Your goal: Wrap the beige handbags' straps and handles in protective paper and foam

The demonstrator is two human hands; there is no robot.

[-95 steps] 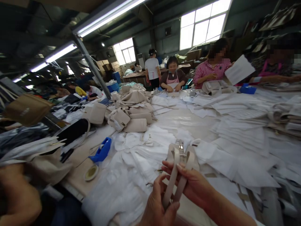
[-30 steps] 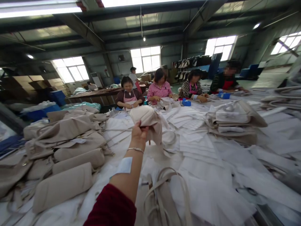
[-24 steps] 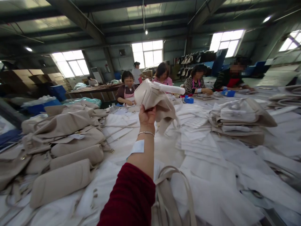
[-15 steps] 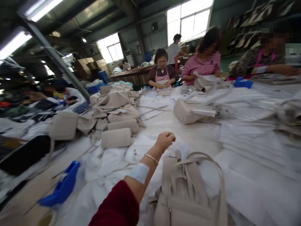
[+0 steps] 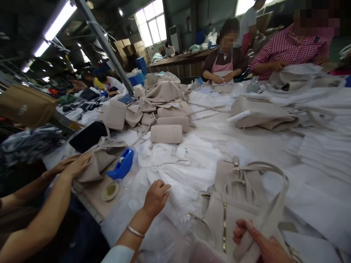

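Observation:
A beige backpack (image 5: pixel 233 204) lies flat on the table right in front of me, its straps and a gold zip facing up. My right hand (image 5: pixel 260 244) is at the bottom edge, closed round one of the backpack's beige straps (image 5: pixel 270 219) with the thumb over it. My left hand (image 5: pixel 157 195) rests to the left of the backpack, wearing a thin bracelet, its fingers curled into the heap of white sheets (image 5: pixel 175 171).
A neighbour's two hands (image 5: pixel 72 165) press on a beige bag at the left. A blue tape dispenser (image 5: pixel 121 168) and a tape roll (image 5: pixel 110 190) lie nearby. Beige bags (image 5: pixel 166 133) are piled further back, another bag (image 5: pixel 260 115) lies right, and several seated people work across the table.
My left hand held a beige bag up, let it go across the table, and came down onto the white sheets. My right hand has come into view on the backpack strap.

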